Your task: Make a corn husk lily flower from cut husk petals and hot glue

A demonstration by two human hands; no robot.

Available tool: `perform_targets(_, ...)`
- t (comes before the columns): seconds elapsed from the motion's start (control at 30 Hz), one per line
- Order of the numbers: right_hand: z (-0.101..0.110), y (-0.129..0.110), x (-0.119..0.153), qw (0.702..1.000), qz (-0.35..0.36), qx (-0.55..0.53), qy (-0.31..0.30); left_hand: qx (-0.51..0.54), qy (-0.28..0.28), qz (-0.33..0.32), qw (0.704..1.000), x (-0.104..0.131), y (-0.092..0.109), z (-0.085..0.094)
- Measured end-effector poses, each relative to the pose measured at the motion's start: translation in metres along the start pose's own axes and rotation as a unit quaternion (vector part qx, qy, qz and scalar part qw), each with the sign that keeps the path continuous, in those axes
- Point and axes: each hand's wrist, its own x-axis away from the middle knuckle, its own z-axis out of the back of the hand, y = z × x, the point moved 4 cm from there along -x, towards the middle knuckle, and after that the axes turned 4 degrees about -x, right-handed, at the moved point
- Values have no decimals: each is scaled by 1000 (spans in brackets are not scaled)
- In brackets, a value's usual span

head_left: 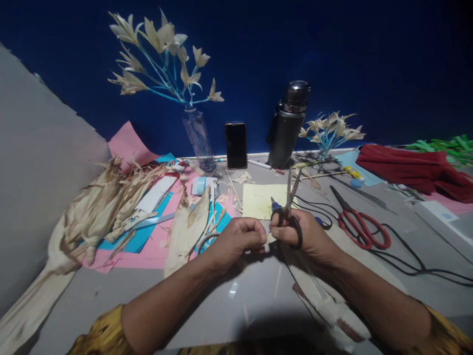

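My right hand (299, 231) is wrapped around a small pair of black-handled scissors (289, 197), blades upward and slightly apart. Just left of it, my left hand (242, 239) is closed in a pinch; what its fingertips hold is too small to make out. A tiny pale piece (271, 238), like dried corn husk, shows between the two hands' fingertips. Below my right hand lies a long whitish strip (321, 296) with brown patches. A broad dried husk (186, 229) lies left of my left hand, and a yellow paper (254, 199) is just beyond both hands.
Bundled husks (88, 212) cover pink paper (155, 246) at left. A glass vase (199, 140) of husk flowers, a phone (235, 145) and a dark flask (288, 133) stand along the blue wall. Red-handled scissors (362, 229), a black cable (410, 268) and red cloth (410, 167) lie right.
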Motion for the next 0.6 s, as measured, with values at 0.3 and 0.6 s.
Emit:
perform_targets(0.3,-9,14,2,999,-16,-23,-31,120,106,-51,986,0,8,7)
perform_targets(0.6,-31,37,10,988,-51,30,-146,174,153,-94,968,-1,8,12)
